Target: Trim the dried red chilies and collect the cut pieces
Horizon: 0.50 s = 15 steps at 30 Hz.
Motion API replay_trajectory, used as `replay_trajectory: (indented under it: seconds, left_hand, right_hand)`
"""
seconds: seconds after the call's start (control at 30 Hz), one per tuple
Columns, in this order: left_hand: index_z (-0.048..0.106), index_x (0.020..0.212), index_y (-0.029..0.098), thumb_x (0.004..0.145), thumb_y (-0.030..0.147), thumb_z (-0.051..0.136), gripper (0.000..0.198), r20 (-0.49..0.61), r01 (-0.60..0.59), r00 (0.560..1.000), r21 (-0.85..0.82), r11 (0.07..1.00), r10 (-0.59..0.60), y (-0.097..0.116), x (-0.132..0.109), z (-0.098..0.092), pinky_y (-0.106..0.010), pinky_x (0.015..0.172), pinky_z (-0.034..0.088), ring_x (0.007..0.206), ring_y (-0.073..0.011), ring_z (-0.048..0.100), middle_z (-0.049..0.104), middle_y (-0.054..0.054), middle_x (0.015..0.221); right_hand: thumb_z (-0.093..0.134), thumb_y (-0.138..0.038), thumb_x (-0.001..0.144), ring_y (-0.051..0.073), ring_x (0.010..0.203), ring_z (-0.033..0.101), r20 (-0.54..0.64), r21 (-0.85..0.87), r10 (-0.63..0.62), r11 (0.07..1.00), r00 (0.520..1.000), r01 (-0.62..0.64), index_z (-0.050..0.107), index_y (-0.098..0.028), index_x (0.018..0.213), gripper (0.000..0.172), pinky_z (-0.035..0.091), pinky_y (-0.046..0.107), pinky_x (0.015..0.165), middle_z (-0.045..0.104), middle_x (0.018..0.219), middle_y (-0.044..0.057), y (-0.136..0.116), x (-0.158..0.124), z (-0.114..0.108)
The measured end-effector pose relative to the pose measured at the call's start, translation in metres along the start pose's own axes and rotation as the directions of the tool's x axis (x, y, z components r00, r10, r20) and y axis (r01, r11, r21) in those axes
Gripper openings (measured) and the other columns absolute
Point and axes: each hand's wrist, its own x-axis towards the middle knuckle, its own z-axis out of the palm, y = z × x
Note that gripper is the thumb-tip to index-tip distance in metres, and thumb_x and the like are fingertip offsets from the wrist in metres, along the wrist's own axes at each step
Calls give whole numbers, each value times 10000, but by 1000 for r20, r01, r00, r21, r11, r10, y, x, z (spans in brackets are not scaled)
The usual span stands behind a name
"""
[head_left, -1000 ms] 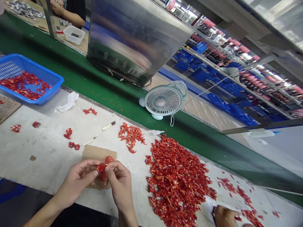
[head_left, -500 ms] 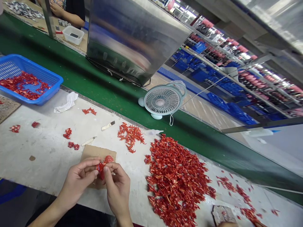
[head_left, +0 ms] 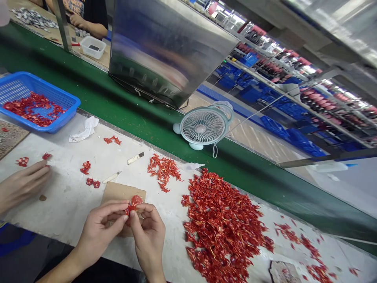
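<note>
My left hand point(head_left: 100, 228) and my right hand point(head_left: 149, 232) meet near the table's front edge, both pinching one small red foil piece point(head_left: 134, 203) between fingertips. They hover over a brown cardboard scrap point(head_left: 118, 192). A large heap of the same red pieces point(head_left: 220, 228) lies to the right of my right hand. A smaller bunch point(head_left: 163, 169) lies beyond the cardboard.
A blue basket point(head_left: 63, 103) with red pieces sits far left. Another person's hand point(head_left: 22, 184) reaches in at the left by scattered red bits. Two small knives point(head_left: 134, 158), a crumpled tissue point(head_left: 85, 129), a small fan point(head_left: 203, 125) on the green belt point(head_left: 118, 106), and a steel box point(head_left: 167, 47) stand beyond.
Another person's hand has come in at the left edge. The hand at the lower right has gone from view. My hands keep the red piece, shifted slightly.
</note>
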Motion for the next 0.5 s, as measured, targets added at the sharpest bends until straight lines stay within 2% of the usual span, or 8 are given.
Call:
replay_trajectory:
  seconds: [0.07, 0.17, 0.2, 0.27, 0.3, 0.37, 0.43, 0.5]
  left_hand:
    - [789, 1098, 269, 899, 274, 678, 227, 76, -40, 997, 77, 996, 34, 2, 2, 0, -329, 888, 641, 1065, -247, 746, 749, -80, 1216]
    - [758, 1147, 273, 949, 272, 598, 254, 126, -149, 986, 365, 919, 110, 9, 14, -15, -371, 1017, 574, 1195, -253, 677, 707, -64, 1292]
    - [749, 1147, 271, 958, 281, 581, 254, 89, -180, 984, 490, 853, 157, 12, 21, -25, -377, 1046, 549, 1216, -251, 657, 686, -55, 1318]
    - [720, 1154, 257, 958, 329, 569, 258, -47, -150, 966, 697, 701, 254, 18, 37, -52, -386, 1038, 540, 1172, -247, 660, 621, -48, 1382]
    - [694, 1186, 260, 951, 367, 568, 287, -135, -78, 948, 777, 625, 287, 20, 45, -67, -382, 995, 557, 1100, -235, 680, 611, -42, 1378]
    - [657, 1240, 226, 928, 395, 581, 363, -221, 20, 934, 816, 578, 279, 23, 60, -96, -433, 925, 563, 949, -237, 694, 616, -79, 1306]
    - [675, 1189, 232, 886, 418, 618, 360, -250, 83, 939, 830, 551, 235, 20, 71, -116, -404, 804, 562, 813, -209, 688, 663, -49, 1160]
    - [680, 1123, 241, 875, 435, 585, 329, -256, 106, 944, 832, 544, 209, 15, 76, -126, -366, 755, 520, 801, -191, 678, 687, -5, 1035]
  right_hand:
    - [723, -369, 897, 155, 750, 671, 11, 29, -1, 1000, 1000, 0, 619, -205, 937, 198, 557, 239, 654, 707, 852, 39, 1, 4, -2]
    - [727, -371, 890, 130, 655, 643, -31, 2, -22, 1000, 999, 22, 562, -219, 938, 230, 536, 222, 592, 688, 799, 6, 7, 13, -19]
    - [736, -378, 878, 125, 624, 633, -87, -31, -42, 999, 995, 40, 545, -226, 949, 255, 525, 219, 568, 682, 783, -3, 9, 17, -30]
    - [767, -400, 835, 142, 624, 643, -258, -128, -106, 989, 960, 74, 524, -237, 982, 327, 513, 227, 539, 682, 784, -3, 14, 23, -60]
    - [778, -415, 813, 167, 668, 668, -359, -193, -151, 978, 921, 85, 524, -240, 1005, 364, 520, 244, 546, 685, 798, 10, 15, 26, -79]
    - [780, -440, 783, 226, 777, 704, -521, -358, -236, 933, 821, 40, 538, -239, 1023, 396, 552, 312, 608, 702, 862, 61, 15, 31, -121]
    - [775, -434, 755, 263, 785, 711, -638, -538, -340, 838, 690, -85, 559, -243, 968, 359, 561, 380, 664, 706, 866, 99, 11, 35, -165]
    - [810, -398, 690, 306, 752, 695, -710, -601, -404, 775, 577, -198, 570, -258, 848, 320, 538, 455, 696, 690, 806, 123, 5, 38, -203]
